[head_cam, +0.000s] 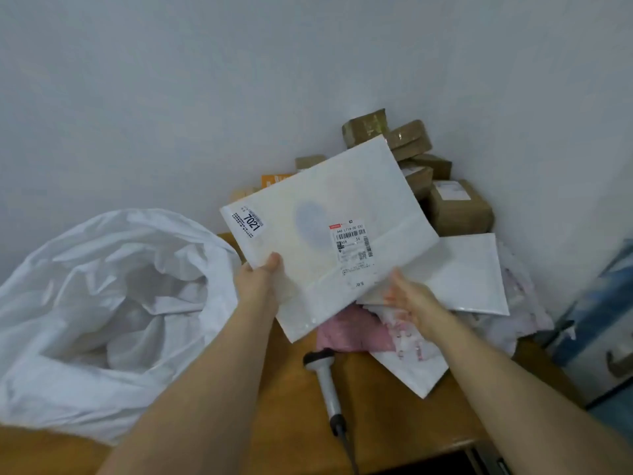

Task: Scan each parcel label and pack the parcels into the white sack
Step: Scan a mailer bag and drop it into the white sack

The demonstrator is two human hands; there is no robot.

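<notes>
Envelope (329, 231) pinched by left hand (262, 274), label (351, 246) up; right hand (406, 293) relaxed under edge. Risks: one-hand slip, scanner (325, 382) left unused on desk (376, 406).

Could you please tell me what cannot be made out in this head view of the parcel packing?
- Fine print on the shipping label of the held white mailer: too small and blurred.
- Left hand fingers: hidden behind the mailer.
- Scanner head: tucked under the pink parcel.
- White sack contents: only crumpled folds show.
- Brown boxes: partly hidden behind the mailer.
</notes>
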